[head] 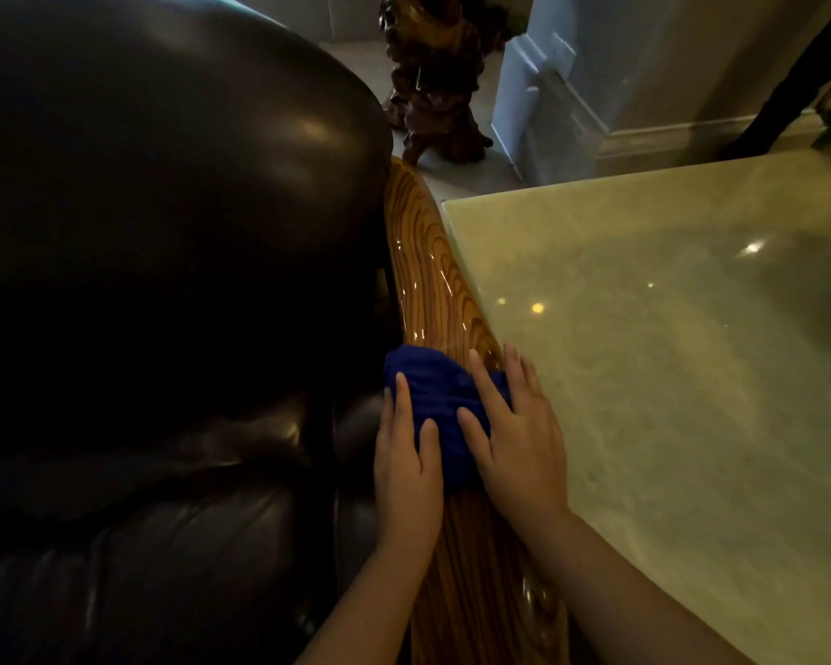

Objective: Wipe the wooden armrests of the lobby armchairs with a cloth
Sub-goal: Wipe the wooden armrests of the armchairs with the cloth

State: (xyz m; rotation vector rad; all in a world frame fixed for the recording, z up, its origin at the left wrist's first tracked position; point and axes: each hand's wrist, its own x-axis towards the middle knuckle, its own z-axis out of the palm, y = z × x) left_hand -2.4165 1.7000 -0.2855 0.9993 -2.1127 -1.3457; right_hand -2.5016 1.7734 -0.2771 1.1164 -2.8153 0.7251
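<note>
Left hand (406, 465) and right hand (514, 434), fingers straight, press blue cloth (440, 391) flat onto wooden armrest (428, 261): even pressure for wiping, nothing gripped.

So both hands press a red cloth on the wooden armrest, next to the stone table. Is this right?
Not quite: the cloth is dark blue, not red. The head view shows the left hand and right hand pressing it on the wooden armrest, beside the stone table.

A deep blue cloth (444, 400) lies on the golden-brown, dark-grained armrest (423, 271); the armchair (164, 232) is glossy black-brown, the tabletop (668, 352) pale mottled beige.
</note>
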